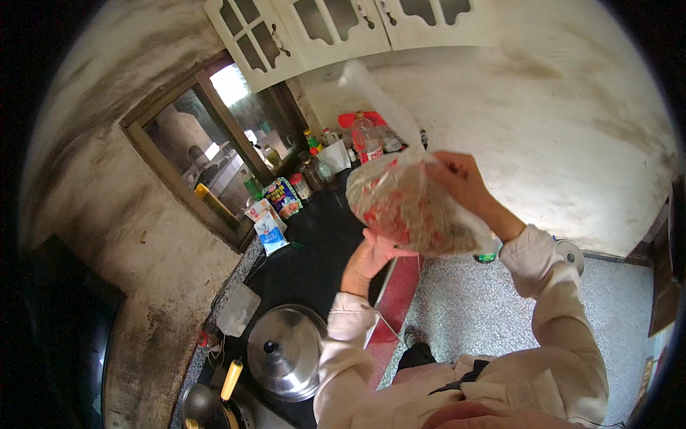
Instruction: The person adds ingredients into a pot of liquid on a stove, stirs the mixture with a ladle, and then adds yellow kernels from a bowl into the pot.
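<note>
A clear plastic bag (412, 209), filled with something brownish with red pieces, is held up in front of me at the counter's edge. My right hand (455, 174) grips the bag's gathered neck, and the bag's loose end sticks up towards the wall cabinets. Beneath the bag, my left hand (375, 254) supports its underside with the fingers spread. Part of that palm and the fingertips of my right hand are hidden by the bag.
The black countertop (311, 241) holds a lidded steel pot (286, 351), a plastic container (239, 310), seasoning packets (270, 233), glass bottles (317, 170) and a large plastic bottle (366, 138). A wok (203, 407) sits at the lower left. White cabinets (343, 32) hang above.
</note>
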`<state>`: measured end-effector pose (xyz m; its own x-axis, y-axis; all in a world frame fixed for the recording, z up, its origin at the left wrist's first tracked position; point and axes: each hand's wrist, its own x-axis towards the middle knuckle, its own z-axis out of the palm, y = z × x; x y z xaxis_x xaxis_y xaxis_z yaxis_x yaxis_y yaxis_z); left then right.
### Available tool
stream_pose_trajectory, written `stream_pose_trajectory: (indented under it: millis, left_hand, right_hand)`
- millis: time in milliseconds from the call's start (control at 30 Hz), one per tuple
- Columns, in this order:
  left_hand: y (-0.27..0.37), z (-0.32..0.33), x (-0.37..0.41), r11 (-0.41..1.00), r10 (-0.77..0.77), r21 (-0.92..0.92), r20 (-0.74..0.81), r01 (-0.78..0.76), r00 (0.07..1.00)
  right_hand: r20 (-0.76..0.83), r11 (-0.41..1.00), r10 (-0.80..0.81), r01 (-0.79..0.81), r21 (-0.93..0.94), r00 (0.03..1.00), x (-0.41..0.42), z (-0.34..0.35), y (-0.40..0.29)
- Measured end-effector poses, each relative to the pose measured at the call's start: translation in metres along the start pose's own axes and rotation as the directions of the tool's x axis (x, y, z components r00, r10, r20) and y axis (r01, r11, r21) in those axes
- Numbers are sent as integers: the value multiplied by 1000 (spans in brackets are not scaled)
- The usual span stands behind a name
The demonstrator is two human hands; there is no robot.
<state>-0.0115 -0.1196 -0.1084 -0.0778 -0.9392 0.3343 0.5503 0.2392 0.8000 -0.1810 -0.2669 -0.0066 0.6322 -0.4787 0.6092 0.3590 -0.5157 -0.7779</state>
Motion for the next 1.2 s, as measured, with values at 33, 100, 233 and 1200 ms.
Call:
stream_pose_trajectory:
  millis: [33, 100, 233, 1200]
  left_hand:
    - [15, -20, 4, 994, -13, 107, 33, 10, 999]
    - [46, -61, 19, 915, -36, 400, -26, 44, 999]
    - [144, -137, 48, 905, 181, 424, -419, 16, 890]
    - [410, -297, 396, 136, 965, 985, -156, 109, 209]
  right_hand:
    - [9, 998, -9, 8, 66, 1000, 21, 0, 8]
    - [10, 995, -46, 45, 86, 999, 55, -2, 20]
    - [0, 992, -120, 120, 33, 993, 122, -6, 24]
    - [136, 947, -287, 260, 187, 948, 416, -42, 59]
